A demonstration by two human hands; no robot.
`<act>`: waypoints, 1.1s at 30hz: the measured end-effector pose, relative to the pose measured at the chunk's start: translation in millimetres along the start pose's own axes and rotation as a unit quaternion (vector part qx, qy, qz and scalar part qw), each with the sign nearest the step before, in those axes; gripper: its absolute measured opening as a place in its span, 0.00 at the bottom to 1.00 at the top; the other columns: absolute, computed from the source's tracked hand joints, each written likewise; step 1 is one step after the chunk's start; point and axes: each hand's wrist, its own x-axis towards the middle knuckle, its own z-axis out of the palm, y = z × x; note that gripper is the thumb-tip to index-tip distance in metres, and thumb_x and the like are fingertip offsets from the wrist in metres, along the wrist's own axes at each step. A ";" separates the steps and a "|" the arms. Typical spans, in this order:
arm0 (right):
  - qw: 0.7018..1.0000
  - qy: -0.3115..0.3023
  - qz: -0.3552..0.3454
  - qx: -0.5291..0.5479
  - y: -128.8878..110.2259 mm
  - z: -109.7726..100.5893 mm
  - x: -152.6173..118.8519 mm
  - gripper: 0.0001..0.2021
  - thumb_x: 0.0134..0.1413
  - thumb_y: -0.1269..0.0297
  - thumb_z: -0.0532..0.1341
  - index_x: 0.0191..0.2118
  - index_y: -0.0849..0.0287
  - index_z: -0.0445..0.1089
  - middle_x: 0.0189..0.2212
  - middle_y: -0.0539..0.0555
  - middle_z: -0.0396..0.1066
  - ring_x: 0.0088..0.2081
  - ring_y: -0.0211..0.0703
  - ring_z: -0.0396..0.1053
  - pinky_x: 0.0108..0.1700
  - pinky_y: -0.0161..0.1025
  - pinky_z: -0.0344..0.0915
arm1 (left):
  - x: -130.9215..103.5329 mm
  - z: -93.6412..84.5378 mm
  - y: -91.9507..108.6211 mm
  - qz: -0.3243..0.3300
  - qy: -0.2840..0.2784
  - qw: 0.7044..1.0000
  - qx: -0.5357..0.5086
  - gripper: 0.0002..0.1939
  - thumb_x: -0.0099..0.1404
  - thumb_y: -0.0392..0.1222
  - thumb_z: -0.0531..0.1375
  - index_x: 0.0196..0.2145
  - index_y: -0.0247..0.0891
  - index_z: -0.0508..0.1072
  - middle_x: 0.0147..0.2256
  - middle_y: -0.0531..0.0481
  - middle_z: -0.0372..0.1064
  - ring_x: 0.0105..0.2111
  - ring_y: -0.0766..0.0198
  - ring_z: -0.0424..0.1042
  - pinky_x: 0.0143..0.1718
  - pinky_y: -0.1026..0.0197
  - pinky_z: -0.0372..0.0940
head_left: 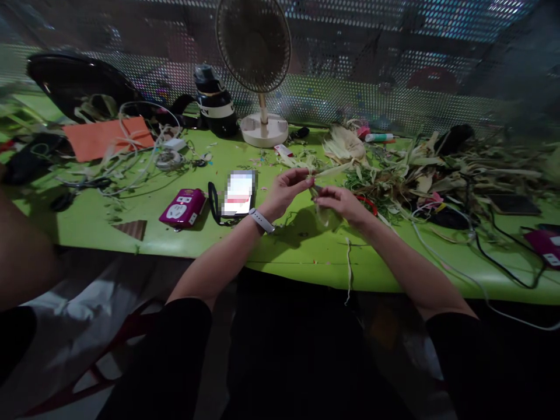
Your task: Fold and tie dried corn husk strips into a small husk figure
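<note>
Above the green table my left hand point(289, 188) pinches a pale strip of corn husk point(336, 170) between thumb and fingers. My right hand point(340, 203) is close beside it, its fingers closed on the lower part of the same husk bundle. A thin, see-through piece of husk point(324, 217) hangs below the fingers. The exact grip is partly hidden and dim. Behind the hands lies a large dried corn husk point(345, 146). To the right spreads a heap of husk leaves and green stalks point(402, 169).
A lit phone point(238, 192) and a purple power block point(182, 209) lie left of my hands. Further back stand a fan point(264, 129) and a dark bottle point(215, 108). White cables and an orange sheet point(107, 139) lie left. A narrow husk strip point(349, 265) hangs over the front edge.
</note>
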 end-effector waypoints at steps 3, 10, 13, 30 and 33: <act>0.985 0.136 -0.019 0.103 4.3 -2.7 6.1 0.19 0.45 0.44 0.69 0.30 0.56 0.69 0.24 0.47 0.67 0.24 0.35 0.63 0.29 0.36 0.63 | -2.5 1.0 3.6 -0.036 -0.032 0.999 0.009 0.15 0.55 0.41 0.71 0.40 0.37 0.76 0.36 0.52 0.76 0.34 0.70 0.74 0.42 0.61 0.71; 0.972 0.191 -0.136 -0.008 4.4 -4.0 6.6 0.22 0.49 0.41 0.66 0.25 0.57 0.71 0.24 0.49 0.70 0.28 0.37 0.67 0.34 0.37 0.65 | -3.3 3.9 4.2 -0.025 -0.044 0.999 0.008 0.14 0.55 0.43 0.71 0.37 0.36 0.77 0.35 0.52 0.76 0.33 0.72 0.73 0.41 0.65 0.69; 0.974 0.159 -0.150 -0.054 3.2 -4.1 3.6 0.24 0.51 0.39 0.64 0.26 0.58 0.71 0.25 0.50 0.70 0.28 0.37 0.66 0.33 0.36 0.63 | -3.4 4.1 5.3 -0.028 -0.060 0.998 0.019 0.13 0.58 0.45 0.70 0.37 0.35 0.76 0.35 0.50 0.76 0.35 0.70 0.74 0.44 0.63 0.69; 0.952 0.194 -0.166 -0.171 1.9 -11.8 1.1 0.22 0.57 0.43 0.61 0.21 0.54 0.66 0.19 0.50 0.65 0.23 0.41 0.61 0.29 0.41 0.59 | 0.1 1.8 20.4 -0.018 -0.037 0.991 0.130 0.06 0.65 0.38 0.64 0.31 0.37 0.70 0.25 0.54 0.65 0.26 0.71 0.63 0.33 0.65 0.61; 0.964 0.200 -0.118 -0.129 4.6 -17.1 6.4 0.20 0.54 0.46 0.64 0.21 0.55 0.66 0.18 0.50 0.64 0.23 0.42 0.62 0.29 0.42 0.61 | -0.2 0.1 20.4 -0.008 -0.051 0.990 0.135 0.06 0.65 0.38 0.64 0.32 0.37 0.70 0.27 0.54 0.66 0.28 0.71 0.63 0.34 0.65 0.61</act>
